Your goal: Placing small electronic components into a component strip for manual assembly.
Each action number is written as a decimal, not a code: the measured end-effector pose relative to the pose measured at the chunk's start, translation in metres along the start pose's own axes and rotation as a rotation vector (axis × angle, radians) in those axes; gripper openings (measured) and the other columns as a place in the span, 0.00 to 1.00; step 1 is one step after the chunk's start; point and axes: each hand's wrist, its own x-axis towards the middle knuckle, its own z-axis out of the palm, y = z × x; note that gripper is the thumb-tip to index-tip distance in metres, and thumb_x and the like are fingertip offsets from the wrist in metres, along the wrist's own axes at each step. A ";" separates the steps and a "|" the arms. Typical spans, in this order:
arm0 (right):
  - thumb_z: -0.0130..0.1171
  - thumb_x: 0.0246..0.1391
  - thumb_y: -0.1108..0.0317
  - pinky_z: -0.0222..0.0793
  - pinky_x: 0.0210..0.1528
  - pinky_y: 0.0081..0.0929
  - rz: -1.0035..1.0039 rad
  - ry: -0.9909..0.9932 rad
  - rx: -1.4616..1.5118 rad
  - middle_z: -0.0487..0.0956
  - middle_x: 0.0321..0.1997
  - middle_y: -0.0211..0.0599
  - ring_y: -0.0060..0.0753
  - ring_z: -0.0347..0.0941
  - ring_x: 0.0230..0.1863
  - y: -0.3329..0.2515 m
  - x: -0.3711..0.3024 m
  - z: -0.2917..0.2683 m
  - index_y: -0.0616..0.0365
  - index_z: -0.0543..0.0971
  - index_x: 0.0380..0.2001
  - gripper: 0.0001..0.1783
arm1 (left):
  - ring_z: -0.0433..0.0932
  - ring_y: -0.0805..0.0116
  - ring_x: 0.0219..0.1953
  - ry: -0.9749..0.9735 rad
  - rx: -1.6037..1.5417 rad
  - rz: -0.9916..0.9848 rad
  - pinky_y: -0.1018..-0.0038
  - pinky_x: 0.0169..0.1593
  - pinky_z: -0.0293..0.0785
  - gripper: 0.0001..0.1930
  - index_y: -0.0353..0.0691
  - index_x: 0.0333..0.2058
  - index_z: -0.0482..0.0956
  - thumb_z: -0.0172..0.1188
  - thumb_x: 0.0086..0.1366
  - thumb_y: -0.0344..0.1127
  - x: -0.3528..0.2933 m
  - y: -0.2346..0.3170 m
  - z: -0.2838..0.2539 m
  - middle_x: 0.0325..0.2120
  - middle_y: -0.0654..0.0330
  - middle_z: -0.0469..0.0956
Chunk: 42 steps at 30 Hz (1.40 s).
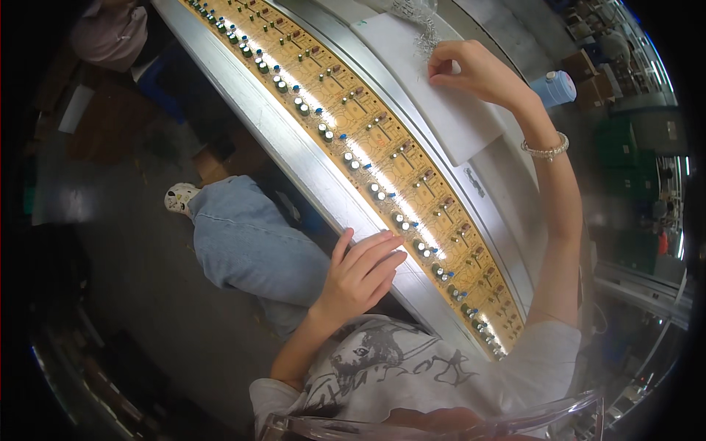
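Diagonally, a row of circuit boards (382, 145) runs between the nearer left hand (358, 279), fingers parted at the boards' edge, and right hand (478, 71), fingertips curled beside silvery wire-like pieces (426, 37), grip unclear.

Tan circuit boards (401, 163) lie in 1 diagonal row.

Setting: an electronics assembly workshop, apparently a factory floor. Evidence: a long row of yellowish circuit boards (382, 140), populated with repeated small components, lies along a metal rail (279, 121); a tangle of thin silvery wire-like pieces (423, 22) sits beyond it. Cardboard boxes (581, 66) and dark green crates (618, 147) stand at right; another person (110, 37) appears at upper left, partly cut off.
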 end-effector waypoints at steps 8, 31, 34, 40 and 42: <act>0.66 0.47 0.73 0.62 0.44 0.24 -0.238 0.170 0.109 0.77 0.30 0.30 0.23 0.69 0.31 -0.008 -0.050 0.009 0.57 0.80 0.25 0.03 | 0.74 0.67 0.53 0.019 -0.015 -0.033 0.57 0.69 0.42 0.15 0.44 0.41 0.80 0.57 0.53 0.26 0.000 -0.002 0.003 0.48 0.64 0.79; 0.67 0.46 0.68 0.56 0.47 0.26 -0.291 0.096 0.163 0.71 0.28 0.24 0.25 0.64 0.34 -0.018 -0.122 0.064 0.54 0.82 0.24 0.04 | 0.73 0.67 0.55 0.003 0.030 -0.044 0.56 0.70 0.40 0.16 0.43 0.43 0.79 0.58 0.53 0.27 -0.001 -0.002 0.005 0.50 0.63 0.77; 0.67 0.46 0.69 0.56 0.47 0.27 -0.433 0.145 -0.008 0.70 0.28 0.25 0.25 0.64 0.34 -0.024 -0.121 0.059 0.54 0.81 0.24 0.04 | 0.73 0.67 0.55 -0.003 0.033 -0.044 0.56 0.70 0.40 0.17 0.43 0.43 0.79 0.58 0.53 0.27 -0.001 -0.003 0.005 0.50 0.62 0.77; 0.66 0.46 0.72 0.58 0.49 0.29 -0.533 0.097 -0.106 0.72 0.28 0.27 0.26 0.64 0.34 -0.034 -0.118 0.047 0.54 0.82 0.27 0.04 | 0.73 0.66 0.54 0.018 0.012 -0.073 0.56 0.69 0.41 0.16 0.44 0.41 0.80 0.55 0.53 0.26 0.000 -0.003 0.003 0.49 0.64 0.79; 0.66 0.46 0.72 0.59 0.49 0.29 -0.499 0.129 -0.064 0.72 0.28 0.27 0.26 0.65 0.34 -0.034 -0.106 0.040 0.54 0.82 0.28 0.04 | 0.73 0.66 0.54 0.021 0.015 -0.066 0.56 0.69 0.41 0.16 0.44 0.42 0.80 0.55 0.53 0.26 0.001 -0.004 0.002 0.49 0.64 0.78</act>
